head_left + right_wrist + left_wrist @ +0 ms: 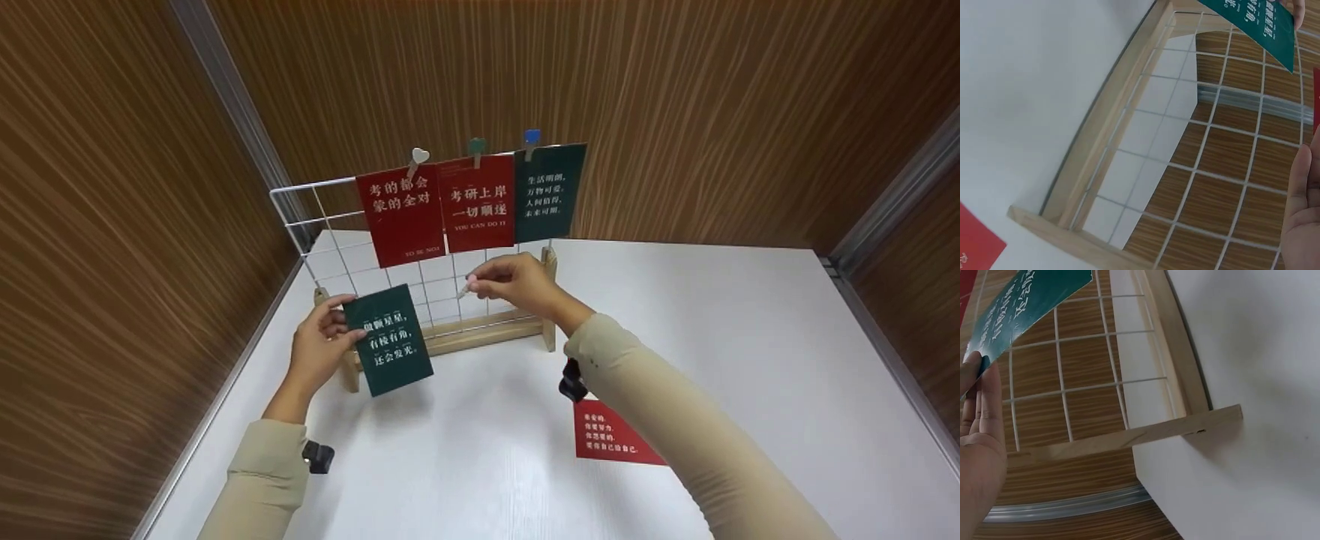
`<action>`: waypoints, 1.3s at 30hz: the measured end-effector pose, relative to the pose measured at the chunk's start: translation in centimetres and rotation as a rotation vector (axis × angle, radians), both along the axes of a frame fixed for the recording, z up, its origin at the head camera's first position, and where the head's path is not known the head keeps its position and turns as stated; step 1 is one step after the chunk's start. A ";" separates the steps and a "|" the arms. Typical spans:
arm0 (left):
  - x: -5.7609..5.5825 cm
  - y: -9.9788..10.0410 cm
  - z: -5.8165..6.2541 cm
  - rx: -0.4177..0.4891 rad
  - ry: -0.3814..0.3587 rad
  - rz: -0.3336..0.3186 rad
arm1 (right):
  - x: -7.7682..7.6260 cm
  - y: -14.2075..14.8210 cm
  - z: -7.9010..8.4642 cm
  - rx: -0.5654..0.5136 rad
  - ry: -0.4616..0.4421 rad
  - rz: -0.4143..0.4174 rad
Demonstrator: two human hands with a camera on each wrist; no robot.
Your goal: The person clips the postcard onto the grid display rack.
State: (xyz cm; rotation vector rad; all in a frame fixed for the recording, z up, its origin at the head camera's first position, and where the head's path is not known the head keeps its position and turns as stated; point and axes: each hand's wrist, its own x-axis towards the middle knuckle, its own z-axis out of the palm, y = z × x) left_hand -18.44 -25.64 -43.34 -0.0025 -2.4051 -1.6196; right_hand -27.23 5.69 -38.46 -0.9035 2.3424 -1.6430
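Observation:
My left hand [319, 341] pinches a dark green card [390, 341] by its left edge, thumb in front and fingers behind. The card, printed with white characters, tilts in front of the lower left part of a white wire grid [337, 214]. In the left wrist view the same green card [1027, 309] stands above the thumb. My right hand [517, 281] pinches a small clothespin with a pink end [470, 283] between thumb and fingertips, in front of the grid's lower middle. The right wrist view shows that hand [1303, 208] at its right edge, the clothespin out of sight.
Two red cards [401, 232] [480, 225] and a green card [551, 195] hang on the upper grid from clothespins with heart, green and blue tops. A wooden base [480, 337] holds the grid. Another red card [611, 442] lies on the white table [480, 465], partly under the right sleeve.

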 end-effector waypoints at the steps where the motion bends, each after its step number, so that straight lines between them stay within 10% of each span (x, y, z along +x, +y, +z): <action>1: 0.0 -0.2 0.2 -0.008 0.010 0.002 | 0.0 -0.3 0.2 -0.003 0.004 0.001; 39: -0.5 -3.7 9.2 -0.051 0.347 0.066 | 1.3 -9.7 11.1 -0.042 0.232 -0.074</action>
